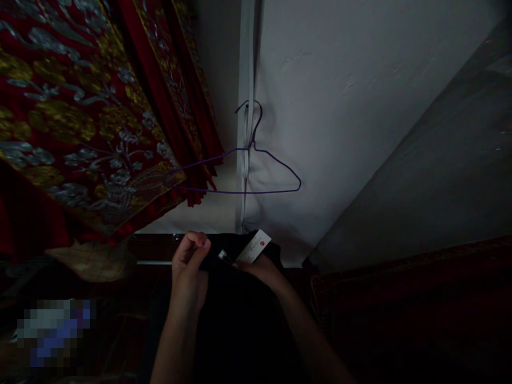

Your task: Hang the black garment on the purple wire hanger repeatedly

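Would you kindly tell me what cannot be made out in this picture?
All in the head view:
Right hand: most fingers hidden by the white tag and black cloth.
White tag: lettering too small.
Black cloth: full outline lost in darkness.
Red embroidered cloth: cut off by left and top edges.
Lower-left object: blurred by pixel blocks.

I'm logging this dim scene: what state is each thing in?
black cloth: hand-held, too dark to tell how it lies
tag: slanted, red mark showing
left hand: curled, pinching the black cloth
right hand: thumb at the tag, fingers mostly hidden
hanger: hanging by its hook
red cloth: hanging in folds
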The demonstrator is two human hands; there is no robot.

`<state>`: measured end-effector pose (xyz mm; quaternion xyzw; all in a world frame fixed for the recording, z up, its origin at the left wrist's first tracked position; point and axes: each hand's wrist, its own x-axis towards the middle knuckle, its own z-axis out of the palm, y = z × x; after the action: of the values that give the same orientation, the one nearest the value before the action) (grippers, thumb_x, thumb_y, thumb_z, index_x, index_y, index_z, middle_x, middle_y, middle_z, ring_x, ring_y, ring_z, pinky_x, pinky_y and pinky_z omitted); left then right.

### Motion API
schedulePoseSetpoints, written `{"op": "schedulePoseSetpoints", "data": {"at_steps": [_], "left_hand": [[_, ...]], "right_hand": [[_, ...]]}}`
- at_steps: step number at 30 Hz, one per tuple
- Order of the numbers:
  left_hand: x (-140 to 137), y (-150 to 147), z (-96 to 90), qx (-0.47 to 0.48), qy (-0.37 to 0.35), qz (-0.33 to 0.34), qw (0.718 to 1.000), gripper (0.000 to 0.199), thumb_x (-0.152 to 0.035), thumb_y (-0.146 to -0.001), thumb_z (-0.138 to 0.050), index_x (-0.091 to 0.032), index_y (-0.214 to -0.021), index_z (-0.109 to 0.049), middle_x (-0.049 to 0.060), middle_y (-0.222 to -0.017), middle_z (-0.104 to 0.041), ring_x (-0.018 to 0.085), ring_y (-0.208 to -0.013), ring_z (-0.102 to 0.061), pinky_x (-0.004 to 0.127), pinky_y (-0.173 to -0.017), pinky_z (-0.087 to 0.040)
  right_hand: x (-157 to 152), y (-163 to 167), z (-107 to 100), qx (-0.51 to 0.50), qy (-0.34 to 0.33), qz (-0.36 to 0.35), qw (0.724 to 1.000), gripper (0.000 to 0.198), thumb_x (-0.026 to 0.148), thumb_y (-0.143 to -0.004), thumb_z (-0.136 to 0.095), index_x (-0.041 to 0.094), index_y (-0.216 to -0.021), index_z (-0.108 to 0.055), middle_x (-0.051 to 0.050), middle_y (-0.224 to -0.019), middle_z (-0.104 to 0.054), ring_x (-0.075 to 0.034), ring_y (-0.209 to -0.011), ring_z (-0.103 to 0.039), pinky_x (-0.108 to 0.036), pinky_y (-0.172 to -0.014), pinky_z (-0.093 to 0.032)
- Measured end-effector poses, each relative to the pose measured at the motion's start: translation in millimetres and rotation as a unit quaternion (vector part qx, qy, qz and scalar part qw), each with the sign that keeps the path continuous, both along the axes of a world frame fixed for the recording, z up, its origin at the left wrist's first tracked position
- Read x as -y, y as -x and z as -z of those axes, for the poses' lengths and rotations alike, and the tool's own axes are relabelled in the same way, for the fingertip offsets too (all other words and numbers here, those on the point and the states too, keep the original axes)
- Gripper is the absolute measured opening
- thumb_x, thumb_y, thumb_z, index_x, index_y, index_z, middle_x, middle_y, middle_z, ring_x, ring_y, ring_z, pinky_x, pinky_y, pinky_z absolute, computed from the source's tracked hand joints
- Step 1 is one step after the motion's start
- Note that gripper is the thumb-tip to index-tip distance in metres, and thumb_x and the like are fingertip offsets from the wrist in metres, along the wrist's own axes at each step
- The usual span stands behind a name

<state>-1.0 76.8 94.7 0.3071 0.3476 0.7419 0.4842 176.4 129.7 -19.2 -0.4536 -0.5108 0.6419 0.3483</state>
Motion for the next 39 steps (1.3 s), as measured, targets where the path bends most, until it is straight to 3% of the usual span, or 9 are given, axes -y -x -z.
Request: {"op": "schedulePoseSetpoints", "data": {"at_steps": [5,10,14,20,24,28,31,35,39], "left_hand": [[2.1,-2.0,-2.7,0.034,0.012,0.019,0.999,0.034,-0.022,-0.07,-0.084,-0.018,-0.072,-0.05,-0.003,-0.077,-0.043,0.008,-0.069,-0.044,0.017,-0.063,-0.039],[3.9,11.5,-7.2,0.062,0.0,0.014,0.998,0.038,-0.022,-0.069,-0.084,-0.019,-0.073,-0.046,-0.003,-0.079,-0.047,0.01,-0.07,-0.051,0.019,-0.065,-0.044],[2.5,13.8,-6.2,0.027,0.007,0.0,1.0,0.037,-0.023,-0.068,-0.085,-0.018,-0.072,-0.048,-0.003,-0.077,-0.046,0.009,-0.068,-0.048,0.017,-0.06,-0.044],[2.3,-1.0,-8.4,0.033,0.012,0.008,0.999,0.036,-0.024,-0.069,-0.085,-0.019,-0.072,-0.05,-0.003,-0.078,-0.046,0.009,-0.068,-0.047,0.017,-0.061,-0.044],[9.6,-24.5,-8.4,-0.002,0.007,0.052,0.999,0.031,-0.028,-0.076,-0.081,-0.019,-0.075,-0.051,-0.003,-0.078,-0.047,0.009,-0.067,-0.046,0.018,-0.061,-0.041],[15.4,-37.0,-9.3,-0.229,-0.053,0.057,0.97,0.018,-0.026,-0.088,-0.071,-0.019,-0.076,-0.06,-0.001,-0.077,-0.054,0.013,-0.074,-0.052,0.021,-0.071,-0.043],[14.6,-27.4,-17.3,-0.341,-0.101,0.085,0.931,0.006,-0.027,-0.091,-0.068,-0.022,-0.094,-0.069,0.003,-0.092,-0.065,0.018,-0.092,-0.06,0.026,-0.086,-0.046],[3.9,-10.8,-21.2,-0.309,-0.117,0.167,0.929,0.039,-0.045,-0.095,-0.06,-0.025,-0.129,-0.064,0.011,-0.129,-0.064,0.027,-0.124,-0.056,0.036,-0.109,-0.04],[-9.1,-9.4,-0.6,-0.343,-0.082,0.238,0.905,0.037,-0.056,-0.089,-0.064,-0.023,-0.098,-0.077,0.009,-0.093,-0.073,0.026,-0.09,-0.066,0.035,-0.087,-0.052]], "right_hand": [[-8.0,-19.6,-0.4,0.028,-0.034,0.058,0.997,0.052,0.044,-0.062,-0.09,0.02,-0.106,-0.074,-0.011,-0.116,-0.076,-0.033,-0.117,-0.068,-0.051,-0.11,-0.046],[-12.9,-47.1,-5.9,-0.015,0.116,0.091,0.989,0.037,0.045,-0.066,-0.085,0.021,-0.093,-0.077,-0.009,-0.106,-0.079,-0.032,-0.111,-0.071,-0.047,-0.105,-0.051],[-18.4,-74.7,-24.1,-0.012,0.137,0.103,0.985,0.036,0.036,-0.065,-0.084,0.02,-0.096,-0.077,-0.008,-0.106,-0.078,-0.029,-0.104,-0.073,-0.044,-0.1,-0.055],[-24.4,-99.5,-76.3,0.182,0.001,0.1,0.978,0.03,0.045,-0.079,-0.074,0.02,-0.095,-0.078,-0.009,-0.108,-0.076,-0.029,-0.107,-0.069,-0.046,-0.106,-0.047],[-1.2,-68.2,-99.4,0.136,-0.115,-0.043,0.983,0.046,0.061,-0.084,-0.067,0.017,-0.098,-0.073,-0.007,-0.103,-0.072,-0.024,-0.101,-0.065,-0.039,-0.098,-0.049],[27.3,-28.0,-116.2,-0.037,-0.064,-0.266,0.961,0.059,0.066,-0.079,-0.071,0.017,-0.111,-0.068,-0.004,-0.102,-0.068,-0.018,-0.096,-0.062,-0.031,-0.087,-0.05],[33.4,-14.8,-135.5,-0.065,-0.044,-0.247,0.966,0.048,0.05,-0.072,-0.083,0.018,-0.104,-0.069,0.0,-0.093,-0.067,-0.016,-0.09,-0.063,-0.027,-0.081,-0.051],[29.8,-15.7,-170.0,-0.055,-0.013,-0.231,0.971,0.03,0.034,-0.071,-0.082,0.019,-0.093,-0.069,0.003,-0.08,-0.065,-0.011,-0.07,-0.06,-0.021,-0.066,-0.049],[25.2,-29.2,-203.5,0.028,-0.093,-0.286,0.953,0.022,0.031,-0.069,-0.08,0.019,-0.082,-0.069,0.003,-0.071,-0.063,-0.011,-0.061,-0.056,-0.02,-0.055,-0.045]]}}
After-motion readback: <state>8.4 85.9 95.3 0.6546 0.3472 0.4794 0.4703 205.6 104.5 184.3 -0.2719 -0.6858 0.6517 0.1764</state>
